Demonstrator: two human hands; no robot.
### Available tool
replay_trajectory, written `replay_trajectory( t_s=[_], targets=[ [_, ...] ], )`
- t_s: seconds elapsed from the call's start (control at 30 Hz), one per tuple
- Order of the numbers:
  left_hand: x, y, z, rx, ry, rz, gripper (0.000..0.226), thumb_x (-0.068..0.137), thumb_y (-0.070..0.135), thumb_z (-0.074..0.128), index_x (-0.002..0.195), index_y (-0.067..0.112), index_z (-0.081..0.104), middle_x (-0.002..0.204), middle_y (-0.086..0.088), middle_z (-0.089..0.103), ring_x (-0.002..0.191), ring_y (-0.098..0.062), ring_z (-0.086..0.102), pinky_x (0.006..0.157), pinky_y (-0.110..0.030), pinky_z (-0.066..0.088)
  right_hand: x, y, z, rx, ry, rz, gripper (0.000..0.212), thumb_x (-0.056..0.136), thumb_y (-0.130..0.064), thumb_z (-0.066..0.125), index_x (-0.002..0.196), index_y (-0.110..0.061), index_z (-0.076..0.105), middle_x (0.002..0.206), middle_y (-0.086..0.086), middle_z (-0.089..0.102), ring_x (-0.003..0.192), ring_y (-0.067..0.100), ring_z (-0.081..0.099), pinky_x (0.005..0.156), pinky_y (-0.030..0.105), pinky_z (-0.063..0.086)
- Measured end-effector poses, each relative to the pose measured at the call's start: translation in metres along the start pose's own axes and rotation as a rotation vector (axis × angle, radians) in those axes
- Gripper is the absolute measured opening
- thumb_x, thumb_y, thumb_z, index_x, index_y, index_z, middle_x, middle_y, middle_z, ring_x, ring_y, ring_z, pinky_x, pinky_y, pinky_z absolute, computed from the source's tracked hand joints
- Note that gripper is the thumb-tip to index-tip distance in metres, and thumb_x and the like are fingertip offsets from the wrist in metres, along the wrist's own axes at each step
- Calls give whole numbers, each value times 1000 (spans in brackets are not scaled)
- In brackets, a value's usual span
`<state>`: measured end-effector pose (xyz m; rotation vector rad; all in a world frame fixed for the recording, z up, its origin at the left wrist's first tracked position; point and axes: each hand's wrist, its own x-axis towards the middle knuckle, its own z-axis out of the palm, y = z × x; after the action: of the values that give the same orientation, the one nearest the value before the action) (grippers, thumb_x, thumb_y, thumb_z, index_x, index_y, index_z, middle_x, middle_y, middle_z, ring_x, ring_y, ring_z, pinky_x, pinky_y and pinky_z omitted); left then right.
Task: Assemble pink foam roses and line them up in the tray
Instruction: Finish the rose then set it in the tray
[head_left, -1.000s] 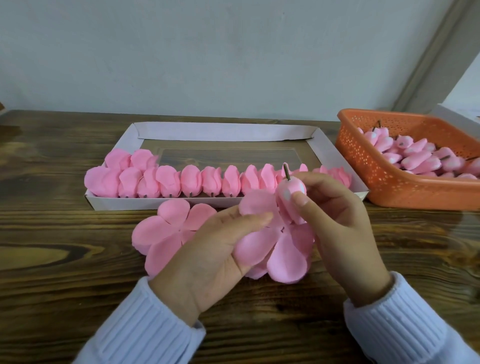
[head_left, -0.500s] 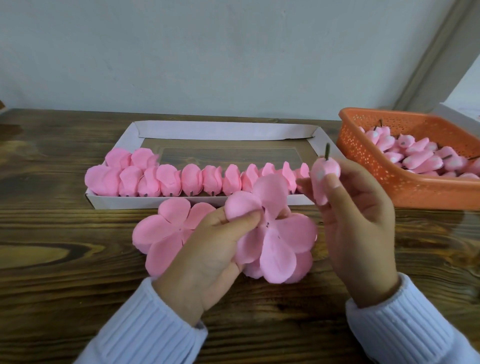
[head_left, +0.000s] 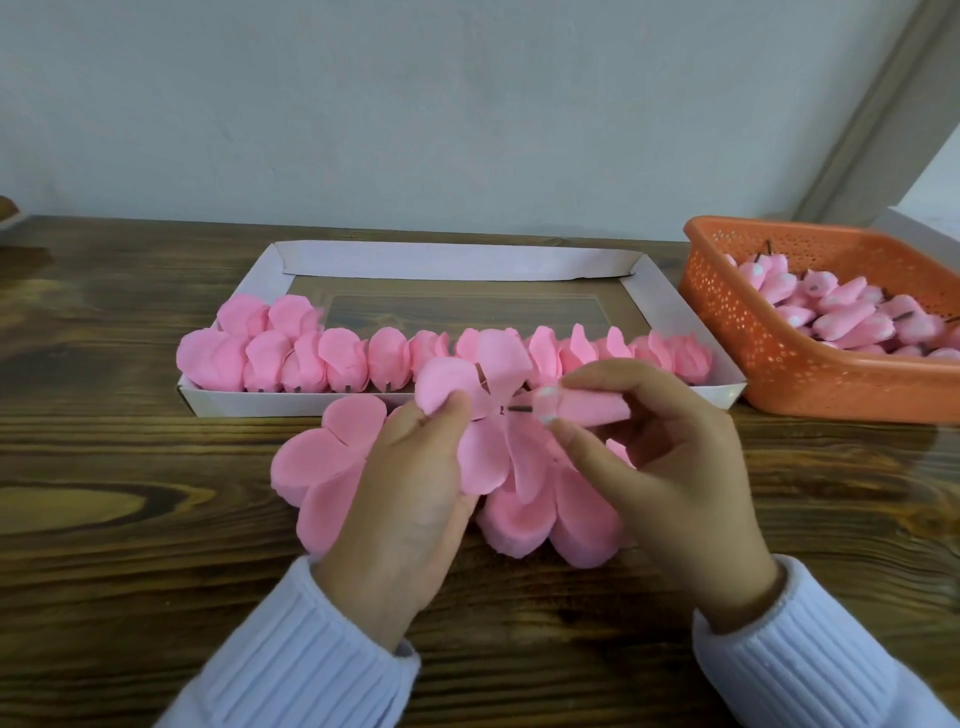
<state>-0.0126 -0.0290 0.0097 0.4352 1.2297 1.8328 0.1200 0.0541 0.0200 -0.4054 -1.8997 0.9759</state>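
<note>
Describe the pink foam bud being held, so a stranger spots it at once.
On the dark wooden table, look in front of the white cardboard tray. The right hand pinches a pink cone-shaped foam bud sideways, its short dark stem pointing left; all other buds lie in the orange plastic basket.

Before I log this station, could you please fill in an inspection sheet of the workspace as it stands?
Surface: dark-grained wooden table.
Job's things: white tray with a row of finished roses along its near edge; orange basket of buds to its right; flat petal pieces on the table under the hands.
Clutter: one cropped object at the far left edge, unidentifiable.
Grippers: left hand pinches a petal piece; right hand pinches a bud, stem pointing at the piece's centre.
Cables: nothing seen.
Surroundings: pale wall behind; grey trim at the right.
</note>
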Motion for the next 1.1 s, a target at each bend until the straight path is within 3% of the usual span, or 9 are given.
replay_trajectory(
  t_s=[0.23, 0.37, 0.47, 0.63, 0.73, 0.8, 0.97, 1.03, 1.1],
  targets=[
    [-3, -3, 1, 147, -41, 95, 28, 102, 18, 44, 105, 21, 71, 104, -3, 75, 104, -21, 68, 99, -46, 48, -1, 1, 1, -166, -52, -35, 26, 76, -12, 73, 101, -17, 67, 94, -9, 67, 79, 12, 64, 66, 20, 52],
    [-6, -4, 3, 237, -121, 134, 27, 91, 29, 54, 111, 24, 71, 112, 0, 72, 113, -21, 64, 103, -46, 44, -1, 1, 3, -70, -45, -11, 37, 73, -4, 75, 103, -21, 62, 94, -11, 67, 80, 12, 66, 69, 20, 53],
    [-9, -5, 4, 254, -210, 110, 23, 97, 24, 53, 100, 31, 75, 101, 4, 75, 101, -11, 68, 90, -34, 48, -2, 0, 3, -7, -51, -16, 37, 74, -2, 74, 100, -24, 61, 87, -9, 67, 69, 13, 64, 66, 19, 51],
    [-14, 2, 10, 131, -495, 13, 45, 89, 33, 50, 123, 5, 60, 92, -4, 70, 84, -13, 64, 77, -24, 52, -2, -3, 4, -35, -72, -54, 43, 74, 1, 71, 102, -30, 60, 88, -14, 66, 69, 11, 62, 67, 17, 49],
    [-14, 4, 12, 143, -540, 66, 43, 85, 12, 48, 126, 4, 57, 116, -21, 67, 111, -33, 63, 100, -44, 50, -2, -5, 4, -65, -85, -73, 38, 76, -2, 73, 102, -28, 61, 85, -14, 65, 69, 7, 61, 67, 11, 45],
    [-15, 4, 11, 178, -527, 77, 45, 81, 5, 50, 125, 5, 57, 120, -21, 66, 117, -34, 61, 104, -51, 44, -3, -5, 3, -86, -105, -85, 31, 78, -7, 75, 101, -25, 63, 85, -13, 66, 72, 7, 62, 68, 11, 45],
    [-12, 0, 5, 278, -381, 169, 20, 81, 21, 73, 101, 17, 71, 93, -5, 75, 95, -12, 70, 81, -25, 56, -4, -4, 2, -143, -168, -111, 31, 79, 0, 71, 107, -11, 67, 94, -6, 71, 87, 9, 67, 75, 20, 51],
    [-11, 0, 5, 270, -333, 189, 15, 85, 24, 69, 91, 11, 72, 81, -12, 71, 83, -12, 67, 73, -21, 53, -5, -4, 2, -145, -160, -149, 28, 81, 0, 65, 108, -9, 66, 100, -5, 70, 93, 9, 67, 81, 22, 51],
    [-11, 0, 7, 271, -296, 199, 19, 91, 14, 60, 78, 12, 74, 67, -2, 67, 70, -8, 62, 62, -13, 49, -4, -3, 2, -145, -65, -188, 27, 80, -4, 56, 105, -10, 65, 102, -3, 69, 98, 11, 65, 84, 26, 50]
  ],
)
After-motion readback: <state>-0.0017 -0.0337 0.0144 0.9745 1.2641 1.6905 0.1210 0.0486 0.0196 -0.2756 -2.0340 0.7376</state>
